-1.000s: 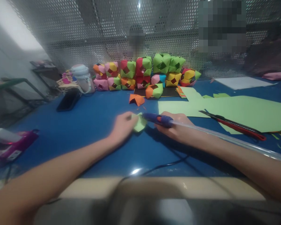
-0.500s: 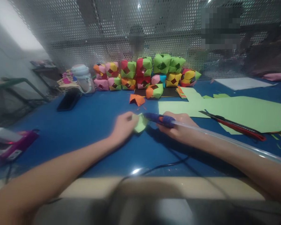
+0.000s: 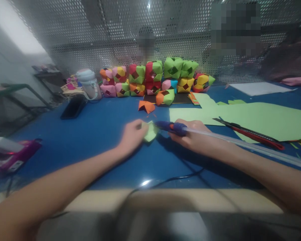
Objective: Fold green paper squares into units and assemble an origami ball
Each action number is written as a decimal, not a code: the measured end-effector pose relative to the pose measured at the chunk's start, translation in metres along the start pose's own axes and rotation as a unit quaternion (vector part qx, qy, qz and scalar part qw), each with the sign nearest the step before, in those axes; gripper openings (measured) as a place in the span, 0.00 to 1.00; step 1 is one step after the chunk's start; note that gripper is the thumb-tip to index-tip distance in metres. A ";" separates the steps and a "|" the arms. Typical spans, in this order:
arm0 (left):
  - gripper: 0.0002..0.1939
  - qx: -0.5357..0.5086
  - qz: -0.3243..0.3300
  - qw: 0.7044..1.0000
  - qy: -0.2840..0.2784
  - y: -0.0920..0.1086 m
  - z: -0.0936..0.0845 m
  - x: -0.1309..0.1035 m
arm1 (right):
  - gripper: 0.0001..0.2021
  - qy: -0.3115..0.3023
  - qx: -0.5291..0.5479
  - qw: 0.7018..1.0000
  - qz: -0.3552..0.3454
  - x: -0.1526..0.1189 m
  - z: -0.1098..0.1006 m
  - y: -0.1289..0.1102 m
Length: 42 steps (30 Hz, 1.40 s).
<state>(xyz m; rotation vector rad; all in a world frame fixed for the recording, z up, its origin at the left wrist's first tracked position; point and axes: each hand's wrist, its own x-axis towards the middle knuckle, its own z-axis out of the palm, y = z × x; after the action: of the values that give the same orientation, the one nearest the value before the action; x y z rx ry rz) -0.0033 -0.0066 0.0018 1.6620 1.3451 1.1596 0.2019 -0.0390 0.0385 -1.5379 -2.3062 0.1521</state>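
My left hand pinches a small folded light green paper piece just above the blue table. My right hand is closed around a dark blue glue gun, from whose back a long clear glue stick runs to the right. The nozzle points left at the upper right edge of the green piece; whether it touches is too blurred to tell. Beyond my hands lies an orange folded piece, and behind it an orange and green paper shape.
Stacked coloured paper shapes line the back. At left are a bottle, a phone and a magenta power strip. Green sheets and a red-and-black tool lie right. A black cable crosses the front.
The glue stick's far end has dropped slightly. Both hands hold nearly the same positions and grips.
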 end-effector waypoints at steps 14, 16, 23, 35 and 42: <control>0.06 0.014 0.012 1.000 -0.004 -0.001 0.000 0.000 | 0.10 0.010 0.015 1.000 -0.009 -0.002 -0.004 0.000; 0.06 0.010 0.010 1.000 -0.003 -0.001 0.000 0.000 | 0.09 0.002 0.008 1.000 -0.005 -0.001 -0.005 0.001; 0.06 -0.005 -0.005 1.000 0.008 0.000 0.000 0.000 | 0.10 0.014 0.060 0.997 -0.041 0.001 -0.003 0.008; 0.07 -0.053 -0.037 0.998 -0.012 -0.004 0.001 0.001 | 0.10 0.009 0.071 0.996 -0.048 0.001 -0.002 0.008; 0.06 -0.044 -0.030 0.999 -0.002 -0.003 0.000 0.001 | 0.09 0.002 0.096 0.995 -0.012 0.002 -0.005 0.004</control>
<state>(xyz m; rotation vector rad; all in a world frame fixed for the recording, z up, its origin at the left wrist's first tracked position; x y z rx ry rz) -0.0045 -0.0047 -0.0009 1.5498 1.3142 1.1635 0.2070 -0.0363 0.0427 -1.4136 -2.2330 0.3541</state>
